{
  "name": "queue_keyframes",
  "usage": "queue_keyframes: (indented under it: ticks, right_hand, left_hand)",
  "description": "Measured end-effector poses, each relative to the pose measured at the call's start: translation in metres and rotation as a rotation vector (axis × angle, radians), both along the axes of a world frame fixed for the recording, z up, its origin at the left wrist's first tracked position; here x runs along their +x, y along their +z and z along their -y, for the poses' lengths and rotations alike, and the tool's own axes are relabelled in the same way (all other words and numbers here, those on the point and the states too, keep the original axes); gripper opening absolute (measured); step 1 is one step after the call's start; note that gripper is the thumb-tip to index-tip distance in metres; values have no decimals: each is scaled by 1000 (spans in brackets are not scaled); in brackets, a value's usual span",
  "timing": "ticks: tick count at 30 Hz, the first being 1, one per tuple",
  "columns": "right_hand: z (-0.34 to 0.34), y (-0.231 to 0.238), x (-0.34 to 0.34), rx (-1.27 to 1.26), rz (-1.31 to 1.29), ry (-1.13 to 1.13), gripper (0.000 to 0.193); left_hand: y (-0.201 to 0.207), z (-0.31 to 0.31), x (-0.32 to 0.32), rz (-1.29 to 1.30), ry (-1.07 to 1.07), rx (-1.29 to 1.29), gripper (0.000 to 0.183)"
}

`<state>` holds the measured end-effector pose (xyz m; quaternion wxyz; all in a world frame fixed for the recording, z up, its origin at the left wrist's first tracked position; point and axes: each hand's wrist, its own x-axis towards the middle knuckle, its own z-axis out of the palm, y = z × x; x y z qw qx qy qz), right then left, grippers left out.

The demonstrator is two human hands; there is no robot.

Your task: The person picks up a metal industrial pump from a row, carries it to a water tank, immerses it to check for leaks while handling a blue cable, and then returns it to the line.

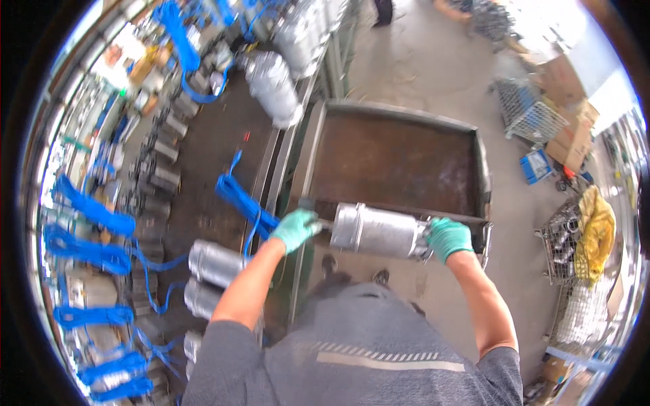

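A silver cylindrical motor (379,231) lies sideways between my two green-gloved hands, above the near edge of a metal cart. My left hand (296,230) is closed around the thin shaft at its left end. My right hand (448,238) wraps over the fittings at its right end; part of that end is hidden under the glove. The cart (399,111) has a raised rim and a brown, rusty-looking bed. Just left of my left hand, a coiled blue cable (240,201) lies over the workbench (217,166) edge.
More silver motors (217,262) stand along the bench, with another (272,88) at its far edge. Blue cable bundles (91,254) and dark metal parts line the left side. On the right are wire baskets (531,111), cardboard (565,81) and a yellow cloth (596,233).
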<state>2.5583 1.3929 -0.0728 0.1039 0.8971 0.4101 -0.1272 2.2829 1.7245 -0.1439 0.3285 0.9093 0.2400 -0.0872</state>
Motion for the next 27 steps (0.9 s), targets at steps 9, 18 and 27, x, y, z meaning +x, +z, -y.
queue_keyframes:
  ticks: [9, 18, 27]
  right_hand:
    - [-9, -1, -1, -72, -100, -16, 18]
    - [-23, 13, -12, -69, -150, -60, 20]
    - [-19, 5, -10, -58, -156, -99, 22]
  left_hand:
    - [-31, -18, 11, 77, -1, -82, 29]
    - [-59, -45, 22, -251, 16, -173, 49]
    - [-58, -35, -13, 448, -487, 315, 34]
